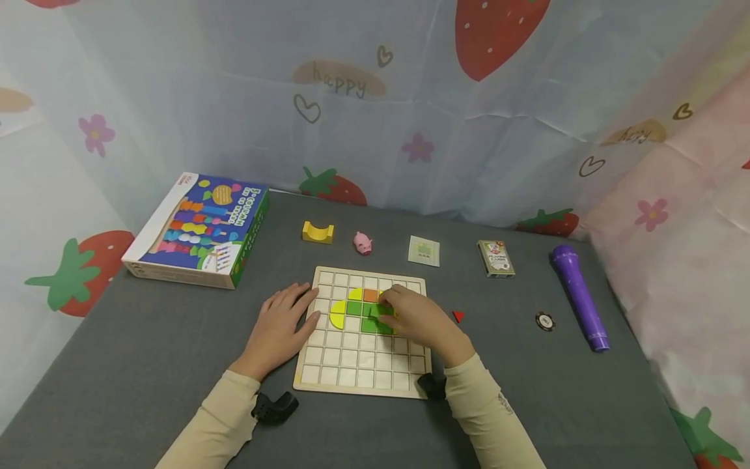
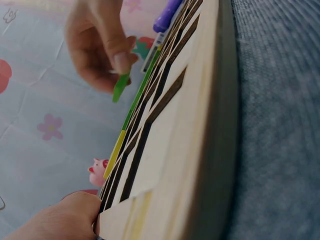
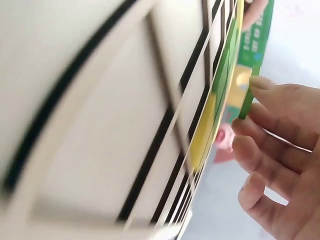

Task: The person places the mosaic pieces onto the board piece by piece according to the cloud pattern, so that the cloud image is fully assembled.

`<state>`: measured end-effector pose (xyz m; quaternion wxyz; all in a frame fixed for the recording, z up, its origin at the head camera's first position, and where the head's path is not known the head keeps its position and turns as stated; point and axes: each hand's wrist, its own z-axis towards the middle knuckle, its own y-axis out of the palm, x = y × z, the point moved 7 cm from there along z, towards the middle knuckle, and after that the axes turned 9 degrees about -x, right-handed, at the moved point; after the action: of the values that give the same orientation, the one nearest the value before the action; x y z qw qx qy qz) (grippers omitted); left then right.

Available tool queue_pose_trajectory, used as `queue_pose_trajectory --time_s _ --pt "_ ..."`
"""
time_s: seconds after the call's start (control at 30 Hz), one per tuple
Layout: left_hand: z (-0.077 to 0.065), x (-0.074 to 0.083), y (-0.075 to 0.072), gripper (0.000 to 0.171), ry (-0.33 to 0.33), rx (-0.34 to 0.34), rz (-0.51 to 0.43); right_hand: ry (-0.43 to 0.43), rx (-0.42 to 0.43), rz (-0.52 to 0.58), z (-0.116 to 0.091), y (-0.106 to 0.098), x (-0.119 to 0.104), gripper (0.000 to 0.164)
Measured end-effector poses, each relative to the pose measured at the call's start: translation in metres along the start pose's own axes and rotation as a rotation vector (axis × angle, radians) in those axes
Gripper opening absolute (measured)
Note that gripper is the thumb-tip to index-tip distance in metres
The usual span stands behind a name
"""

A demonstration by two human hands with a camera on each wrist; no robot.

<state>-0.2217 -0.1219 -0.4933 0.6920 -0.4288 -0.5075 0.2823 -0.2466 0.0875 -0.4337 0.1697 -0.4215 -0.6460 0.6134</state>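
Note:
A pale wooden grid board (image 1: 348, 377) lies on the grey table. Yellow tiles (image 1: 336, 319), green tiles (image 1: 354, 309) and an orange tile (image 1: 370, 296) fill several of its squares. My left hand (image 1: 278, 331) rests along the left edge, fingers stretched out with their tips on the rim. Over the right half of the board, my right hand (image 1: 418, 319) pinches a thin green tile (image 3: 246, 102) between thumb and fingers. In the left wrist view that green tile (image 2: 120, 89) is tilted, just above the laid tiles. The right hand partly hides the squares beneath it.
Right of the board lies a small red triangle tile (image 1: 458, 316). Behind it are a yellow arch block (image 1: 318, 232), a pink pig (image 1: 362, 243), a pattern card (image 1: 424, 251) and a card box (image 1: 496, 258). A game box (image 1: 199, 228), a poker chip (image 1: 545, 320) and a purple microphone (image 1: 580, 296) lie farther out.

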Motion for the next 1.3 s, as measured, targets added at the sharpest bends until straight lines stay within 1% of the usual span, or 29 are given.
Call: queue_pose_trajectory --time_s 0.1,0.2,0.43,0.63,0.9,1.3 --pt "0.0 0.001 0.0 0.052 -0.001 -0.005 0.004 -0.029 -0.007 -0.024 0.007 0.001 -0.011 0.026" --pt "0.0 0.001 -0.001 0.052 -0.005 -0.009 0.014 -0.052 -0.035 -0.041 0.013 0.003 -0.021 0.026" --pt "0.0 0.001 0.0 0.052 -0.004 -0.005 0.019 -0.068 -0.083 -0.074 0.021 0.009 -0.034 0.026" --pt "0.0 0.0 0.001 0.052 -0.004 -0.001 0.02 -0.068 -0.099 -0.116 0.025 0.014 -0.039 0.024" --pt "0.0 0.001 0.0 0.053 -0.009 -0.005 0.016 -0.065 -0.102 -0.154 0.026 0.015 -0.041 0.024" --pt "0.0 0.001 0.0 0.052 -0.009 -0.003 0.018 -0.084 -0.075 -0.172 0.026 0.015 -0.042 0.022"
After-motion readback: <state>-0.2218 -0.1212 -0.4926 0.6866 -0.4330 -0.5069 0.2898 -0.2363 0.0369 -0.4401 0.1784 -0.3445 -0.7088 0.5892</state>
